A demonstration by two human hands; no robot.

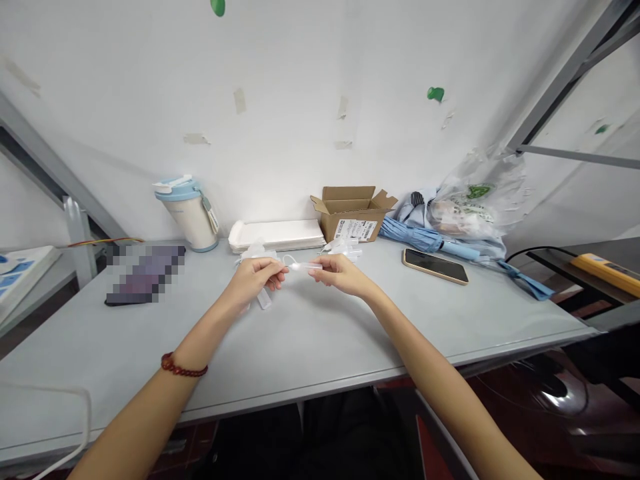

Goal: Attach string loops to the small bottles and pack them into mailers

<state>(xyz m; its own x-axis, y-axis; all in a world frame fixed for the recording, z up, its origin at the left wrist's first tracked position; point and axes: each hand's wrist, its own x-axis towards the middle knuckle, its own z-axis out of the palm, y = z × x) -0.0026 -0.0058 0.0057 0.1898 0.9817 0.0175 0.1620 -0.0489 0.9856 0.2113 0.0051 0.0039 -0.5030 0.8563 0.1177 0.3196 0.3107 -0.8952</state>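
Note:
Above the middle of the desk my right hand is closed around a small clear plastic tube with a white end pointing left. My left hand pinches at that white end; what lies between its fingertips is too small to make out. A thin white loop arches up between the two hands. Behind and below the left hand are clear plastic pieces, partly hidden by it. More clear plastic pieces lie just behind my right hand.
A stack of white trays or envelopes and an open cardboard box stand by the wall. To the left are a cup and a pixelated dark device. A phone, blue umbrella and plastic bag lie right.

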